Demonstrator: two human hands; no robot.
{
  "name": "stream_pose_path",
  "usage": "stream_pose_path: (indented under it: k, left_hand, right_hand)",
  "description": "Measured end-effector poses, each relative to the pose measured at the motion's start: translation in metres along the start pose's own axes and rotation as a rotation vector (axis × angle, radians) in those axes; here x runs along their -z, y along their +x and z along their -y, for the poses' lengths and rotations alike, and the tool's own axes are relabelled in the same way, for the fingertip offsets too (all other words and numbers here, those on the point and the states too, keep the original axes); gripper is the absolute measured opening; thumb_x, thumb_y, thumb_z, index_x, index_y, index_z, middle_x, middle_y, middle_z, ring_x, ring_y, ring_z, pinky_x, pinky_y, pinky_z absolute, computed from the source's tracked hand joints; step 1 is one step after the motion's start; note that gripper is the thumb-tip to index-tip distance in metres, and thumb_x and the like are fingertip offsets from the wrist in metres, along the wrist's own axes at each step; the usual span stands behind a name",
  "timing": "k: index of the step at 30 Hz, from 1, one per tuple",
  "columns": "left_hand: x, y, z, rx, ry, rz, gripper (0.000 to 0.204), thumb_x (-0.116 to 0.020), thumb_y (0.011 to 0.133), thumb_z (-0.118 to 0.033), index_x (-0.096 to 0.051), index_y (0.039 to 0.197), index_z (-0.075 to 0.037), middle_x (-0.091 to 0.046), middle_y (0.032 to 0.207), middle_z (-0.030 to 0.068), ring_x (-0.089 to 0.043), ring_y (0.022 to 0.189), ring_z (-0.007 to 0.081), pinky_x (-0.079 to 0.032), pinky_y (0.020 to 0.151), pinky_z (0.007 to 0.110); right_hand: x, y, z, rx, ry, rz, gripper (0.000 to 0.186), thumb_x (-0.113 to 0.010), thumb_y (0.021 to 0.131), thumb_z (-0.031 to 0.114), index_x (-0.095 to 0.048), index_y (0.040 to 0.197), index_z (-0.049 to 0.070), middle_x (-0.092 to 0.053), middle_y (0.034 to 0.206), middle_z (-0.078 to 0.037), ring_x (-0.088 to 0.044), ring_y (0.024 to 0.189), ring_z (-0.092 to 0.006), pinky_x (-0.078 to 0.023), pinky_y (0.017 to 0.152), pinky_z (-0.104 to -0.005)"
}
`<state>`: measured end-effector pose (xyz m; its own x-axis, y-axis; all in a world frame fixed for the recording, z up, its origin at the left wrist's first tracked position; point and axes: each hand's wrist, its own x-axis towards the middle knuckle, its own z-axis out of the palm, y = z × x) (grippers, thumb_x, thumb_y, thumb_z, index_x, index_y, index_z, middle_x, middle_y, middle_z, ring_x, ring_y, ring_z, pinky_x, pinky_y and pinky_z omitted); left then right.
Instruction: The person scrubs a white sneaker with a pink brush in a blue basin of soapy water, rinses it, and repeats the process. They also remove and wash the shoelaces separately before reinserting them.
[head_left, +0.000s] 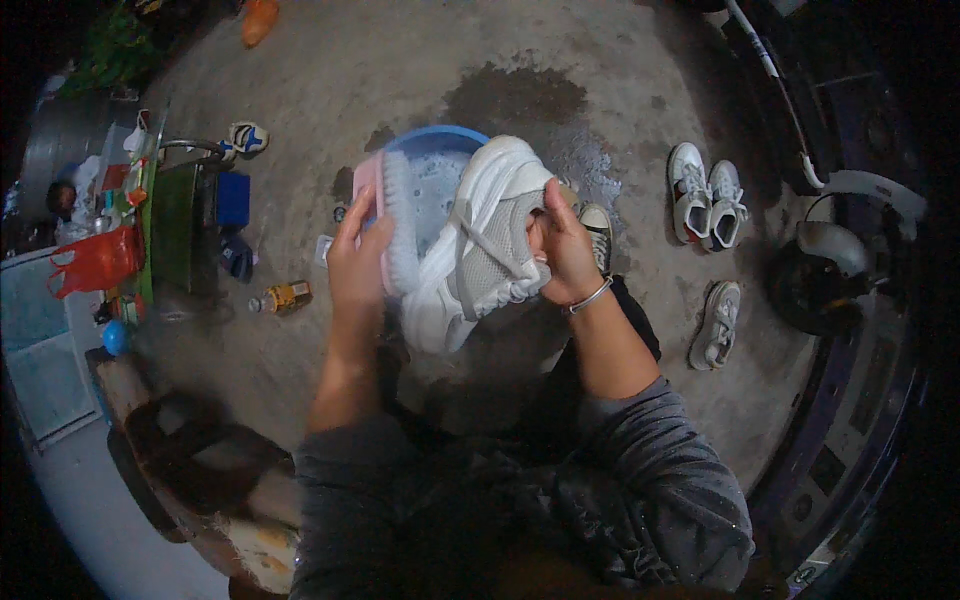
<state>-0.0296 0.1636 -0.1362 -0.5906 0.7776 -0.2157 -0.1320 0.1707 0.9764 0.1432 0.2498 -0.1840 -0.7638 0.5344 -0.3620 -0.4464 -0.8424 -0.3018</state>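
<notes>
My left hand (362, 245) grips a pink scrub brush (369, 180) by its back. The brush's white bristles (402, 230) face right, toward a white and grey sneaker (485, 250). That sneaker is held on its side in my right hand (567, 245), fingers in its opening and thumb along the edge. The bristles are close to the sole near the heel; whether they touch it I cannot tell. Under both hands stands a blue basin (437, 135) with sudsy water (437, 185), partly hidden by the brush and sneaker.
A pair of white sneakers (706, 197) and a single pale sneaker (716, 326) rest on the concrete floor at the right, near a dark helmet-like object (825, 275). Leftward lie a yellow-labelled bottle (282, 297) and a blue box (233, 199). A wet patch (515, 95) darkens the floor beyond the basin.
</notes>
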Motion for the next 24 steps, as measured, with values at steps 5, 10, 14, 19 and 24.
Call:
stream_pose_path:
  k: [5, 10, 14, 19, 24]
  left_hand:
    - [-0.001, -0.017, 0.020, 0.119, -0.401, 0.052, 0.045, -0.044, 0.075, -0.006, -0.032, 0.117, 0.006, -0.040, 0.116, 0.0139, -0.042, 0.102, 0.0202, -0.033, 0.087, 0.030]
    - [-0.001, -0.020, 0.034, 0.094, -0.339, 0.006, 0.047, -0.045, 0.074, -0.006, -0.032, 0.117, 0.007, -0.036, 0.118, 0.0152, -0.040, 0.105, 0.0207, -0.030, 0.089, 0.029]
    - [0.003, -0.021, 0.011, -0.128, -0.067, 0.097, 0.052, -0.049, 0.070, -0.007, -0.032, 0.118, 0.003, -0.038, 0.114, 0.0145, -0.041, 0.102, 0.0202, -0.034, 0.085, 0.032]
    - [-0.032, -0.028, -0.013, -0.046, 0.143, 0.380, 0.068, -0.053, 0.061, 0.001, -0.025, 0.123, -0.007, -0.038, 0.105, 0.0097, -0.045, 0.094, 0.0193, -0.044, 0.069, 0.028]
    - [-0.030, -0.043, -0.003, 0.110, 0.251, 0.472, 0.073, -0.053, 0.060, 0.005, -0.021, 0.124, -0.008, -0.039, 0.102, 0.0096, -0.047, 0.088, 0.0179, -0.043, 0.066, 0.025]
  right_hand:
    - [0.021, 0.005, -0.010, 0.041, -0.103, -0.309, 0.045, -0.041, 0.078, 0.051, -0.049, 0.086, 0.007, -0.051, 0.066, -0.002, -0.045, 0.054, -0.0096, -0.037, 0.050, -0.0216]
    - [0.028, 0.009, -0.009, 0.065, -0.200, -0.281, 0.044, -0.042, 0.077, 0.052, -0.048, 0.088, 0.010, -0.048, 0.072, 0.000, -0.045, 0.062, -0.0102, -0.037, 0.056, -0.0222]
    - [0.017, 0.005, -0.010, 0.061, -0.355, -0.311, 0.044, -0.041, 0.078, 0.051, -0.045, 0.094, 0.010, -0.047, 0.077, 0.001, -0.045, 0.063, -0.0104, -0.039, 0.053, -0.0230]
    - [0.014, 0.003, -0.009, 0.090, -0.482, -0.310, 0.046, -0.040, 0.078, 0.051, -0.044, 0.098, 0.010, -0.044, 0.077, 0.001, -0.045, 0.064, -0.0090, -0.039, 0.046, -0.0209]
    - [0.024, -0.004, 0.005, 0.145, -0.403, -0.372, 0.046, -0.040, 0.078, 0.050, -0.043, 0.099, 0.010, -0.043, 0.076, 0.001, -0.045, 0.064, -0.0079, -0.038, 0.044, -0.0191]
